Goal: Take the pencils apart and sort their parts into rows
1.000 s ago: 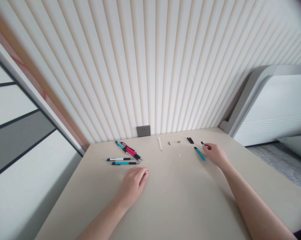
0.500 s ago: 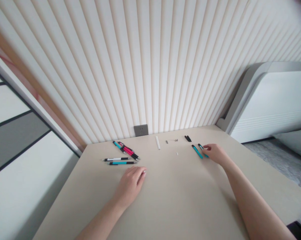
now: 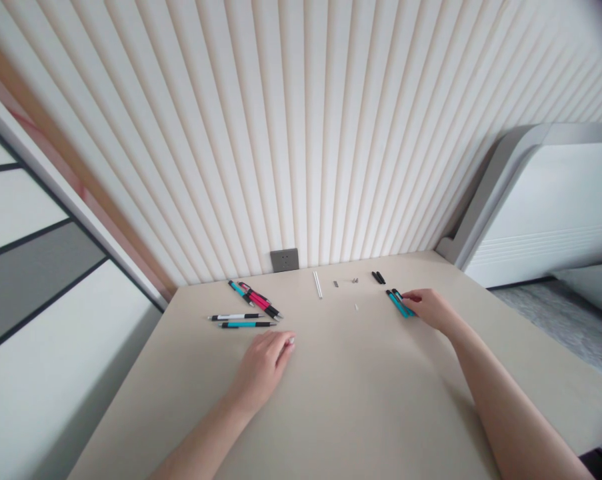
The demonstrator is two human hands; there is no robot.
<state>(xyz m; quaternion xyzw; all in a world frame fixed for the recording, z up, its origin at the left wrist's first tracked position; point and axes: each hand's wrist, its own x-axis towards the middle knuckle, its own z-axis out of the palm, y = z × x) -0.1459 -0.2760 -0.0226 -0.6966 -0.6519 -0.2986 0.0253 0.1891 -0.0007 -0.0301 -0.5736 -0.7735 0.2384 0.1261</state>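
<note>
Counter (image 3: 341, 400): right grip (image 3: 427, 310) pinches turquoise barrel (image 3: 398, 295), probably light, stiff, best held mid-length; left grip (image 3: 265, 359) pinches whitish bit (image 3: 291, 341).

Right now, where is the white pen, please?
In the head view, the white pen lies left on the table, just beyond a blue pen ahead of the left hand.

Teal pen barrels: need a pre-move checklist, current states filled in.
1. Teal pen barrels lined up: ok, side by side, roughly parallel.
2. Right hand clear of barrels: not ok, fingertips at the right one; grip or light touch, cannot tell.
3. Left hand free: not ok, small pale piece at its fingertips.
4. White refills paired: ok, side by side near the wall.
5. Small metal parts intact: cannot tell, too small.
</note>
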